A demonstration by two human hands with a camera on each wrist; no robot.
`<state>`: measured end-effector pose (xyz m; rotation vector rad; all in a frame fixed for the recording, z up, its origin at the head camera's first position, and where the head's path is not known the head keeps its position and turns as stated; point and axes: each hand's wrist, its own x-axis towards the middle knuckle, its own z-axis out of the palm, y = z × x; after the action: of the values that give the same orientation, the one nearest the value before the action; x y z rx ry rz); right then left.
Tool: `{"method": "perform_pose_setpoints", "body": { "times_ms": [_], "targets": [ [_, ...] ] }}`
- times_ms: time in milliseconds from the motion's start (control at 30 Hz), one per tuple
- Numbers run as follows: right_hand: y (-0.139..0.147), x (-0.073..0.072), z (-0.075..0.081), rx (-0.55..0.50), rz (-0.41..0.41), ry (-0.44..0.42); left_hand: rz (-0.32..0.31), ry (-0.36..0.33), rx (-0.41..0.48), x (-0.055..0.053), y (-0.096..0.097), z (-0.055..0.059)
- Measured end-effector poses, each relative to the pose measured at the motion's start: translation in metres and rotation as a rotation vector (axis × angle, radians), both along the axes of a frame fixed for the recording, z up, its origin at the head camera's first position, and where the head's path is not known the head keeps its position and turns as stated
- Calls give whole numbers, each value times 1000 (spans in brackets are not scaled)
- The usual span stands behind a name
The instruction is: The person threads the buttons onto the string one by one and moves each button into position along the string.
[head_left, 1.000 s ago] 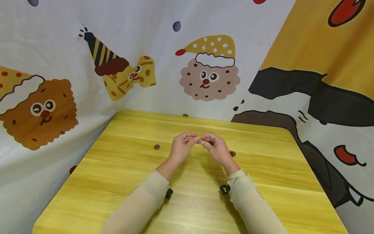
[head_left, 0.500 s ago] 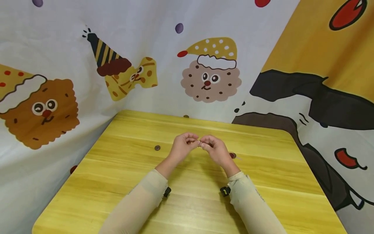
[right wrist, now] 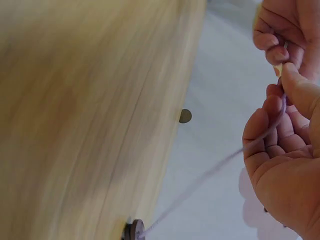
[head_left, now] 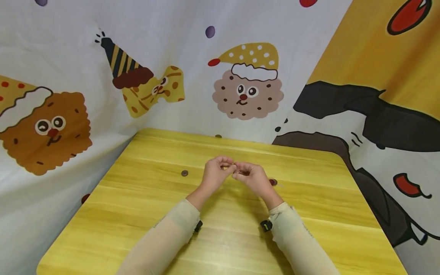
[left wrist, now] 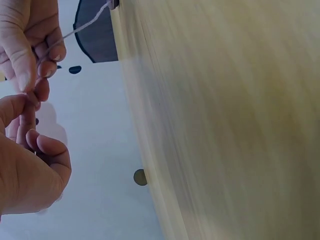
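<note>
Above the table, the left hand [head_left: 214,176] and right hand [head_left: 256,178] meet at their fingertips. In the right wrist view, the right hand [right wrist: 285,175] pinches a thin pale purple cord [right wrist: 210,172] between thumb and fingers. The cord runs down to some dark brown round discs like buttons [right wrist: 134,230] on the table. Curled fingers of the left hand [left wrist: 37,172] pinch a small brownish piece [left wrist: 33,99] right at the right fingertips; it is mostly hidden, and I cannot tell its kind. The button-like discs [head_left: 273,182] appear beside the right wrist in the head view.
A single brown button-like disc [head_left: 184,173] lies on the wood-grain table [head_left: 144,214] left of the hands. A cartoon-printed cloth [head_left: 192,107] hangs behind the table and along its sides.
The right hand has turned slightly and its fingers now overlap the left fingertips more closely. The small piece between the hands shows less. The things on the table have stayed put.
</note>
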<state>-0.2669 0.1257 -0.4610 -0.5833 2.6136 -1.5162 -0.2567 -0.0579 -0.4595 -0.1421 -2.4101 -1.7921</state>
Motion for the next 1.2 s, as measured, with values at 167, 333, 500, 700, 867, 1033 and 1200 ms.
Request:
{"method": "perform_pose_setpoints", "body": {
  "times_ms": [167, 333, 500, 700, 867, 1033, 1200],
  "targets": [
    [-1, 0, 0, 104, -33, 79, 3, 26, -10, 2, 2, 0],
    [9, -1, -2, 212, -54, 106, 27, 32, 11, 4, 1, -2],
    [34, -11, -10, 338, -59, 240, 49, 55, 25, 2, -4, -1],
    [72, -15, -23, 481, -65, 306, 84, 53, 48, 5, -14, -2],
    [93, -17, -27, 507, -33, 274, 104, 63, 66, 3, -22, -3],
    [102, -18, -27, 486, -19, 183, 131, 48, 82, 1, -28, -4],
    [104, -22, -26, 493, -9, 78, 168, 50, 119, -1, -32, -1]
  ]
}}
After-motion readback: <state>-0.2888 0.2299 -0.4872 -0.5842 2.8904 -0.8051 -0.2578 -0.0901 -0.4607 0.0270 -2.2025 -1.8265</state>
